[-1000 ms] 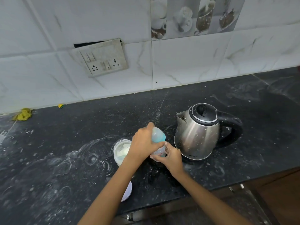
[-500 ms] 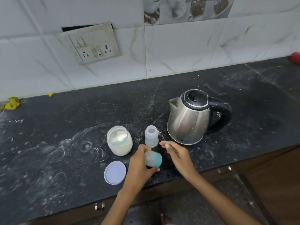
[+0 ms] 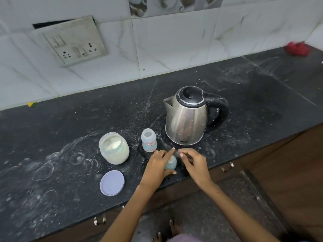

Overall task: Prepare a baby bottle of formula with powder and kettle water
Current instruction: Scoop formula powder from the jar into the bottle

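A small clear baby bottle (image 3: 149,142) stands uncapped on the black counter (image 3: 70,130), just left of the steel kettle (image 3: 187,117). Left of the bottle is an open jar of white powder (image 3: 114,147); its lilac lid (image 3: 112,182) lies flat in front of it. My left hand (image 3: 158,165) grips the bottle's blue-tinted cap (image 3: 171,163) near the counter's front edge, the index finger stretched out. My right hand (image 3: 194,163) hovers just right of the cap with fingers apart, holding nothing.
White powder smears cover the counter at the left. A wall socket plate (image 3: 75,42) sits on the tiled wall. A red cloth (image 3: 296,48) lies at the far right, a small yellow scrap (image 3: 31,104) at the back left. My bare feet (image 3: 167,229) show below the counter edge.
The cap came off the bottle and my left hand carried it down to the counter's front edge. My right hand let go of the bottle, which now stands alone.
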A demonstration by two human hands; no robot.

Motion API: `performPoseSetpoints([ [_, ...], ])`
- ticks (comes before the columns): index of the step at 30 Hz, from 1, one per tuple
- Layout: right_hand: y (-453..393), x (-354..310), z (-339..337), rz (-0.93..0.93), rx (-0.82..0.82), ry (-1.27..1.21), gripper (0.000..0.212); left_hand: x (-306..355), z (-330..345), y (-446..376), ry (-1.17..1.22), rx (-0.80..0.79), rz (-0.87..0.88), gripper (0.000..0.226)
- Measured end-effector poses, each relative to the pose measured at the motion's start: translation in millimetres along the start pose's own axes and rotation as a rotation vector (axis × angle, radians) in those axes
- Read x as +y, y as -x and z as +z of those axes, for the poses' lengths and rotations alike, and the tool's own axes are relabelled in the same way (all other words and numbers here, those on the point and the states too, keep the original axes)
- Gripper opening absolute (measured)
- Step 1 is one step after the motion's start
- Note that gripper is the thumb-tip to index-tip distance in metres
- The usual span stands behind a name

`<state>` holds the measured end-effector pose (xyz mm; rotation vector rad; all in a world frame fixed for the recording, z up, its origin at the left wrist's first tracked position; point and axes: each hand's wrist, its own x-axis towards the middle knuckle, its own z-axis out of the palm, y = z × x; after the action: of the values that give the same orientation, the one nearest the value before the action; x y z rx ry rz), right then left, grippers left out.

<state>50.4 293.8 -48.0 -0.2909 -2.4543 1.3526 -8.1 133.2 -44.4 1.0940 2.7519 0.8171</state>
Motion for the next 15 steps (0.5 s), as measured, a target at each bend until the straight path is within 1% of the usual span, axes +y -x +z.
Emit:
performPoseSetpoints([
  [1,0.2,-1.4,-1.0,-0.013,0.012,-0.002,0.016,0.2,-1.5,2.9,0.007,0.019,-0.006,0.082],
  [3,-0.5,-7.9,-3.4,-0.066,0.042,0.003,0.016,2.6,-9.7,11.7,0.041,0.092,-0.041,0.074],
  [6,-6.0,-27.0,-3.7,-0.185,0.072,-0.011,0.017,7.9,-35.0,28.4,0.048,0.284,-0.061,0.056],
  [9,-18.3,-57.7,10.8,-0.318,0.036,-0.059,0.016,3.1,-68.0,47.0,0.039,0.486,-0.13,0.051],
  [12,-34.1,-87.3,39.4,-0.435,-0.035,-0.083,0.018,-18.2,-91.6,64.3,0.031,0.69,-0.265,0.064],
  [14,-44.9,-103.1,58.6,-0.49,-0.091,-0.075,0.018,-34.7,-99.4,71.0,0.074,0.741,-0.405,0.083],
  [15,-49.9,-109.3,67.7,-0.514,-0.119,-0.066,0.017,-43.4,-100.2,72.8,0.093,0.737,-0.484,0.093],
])
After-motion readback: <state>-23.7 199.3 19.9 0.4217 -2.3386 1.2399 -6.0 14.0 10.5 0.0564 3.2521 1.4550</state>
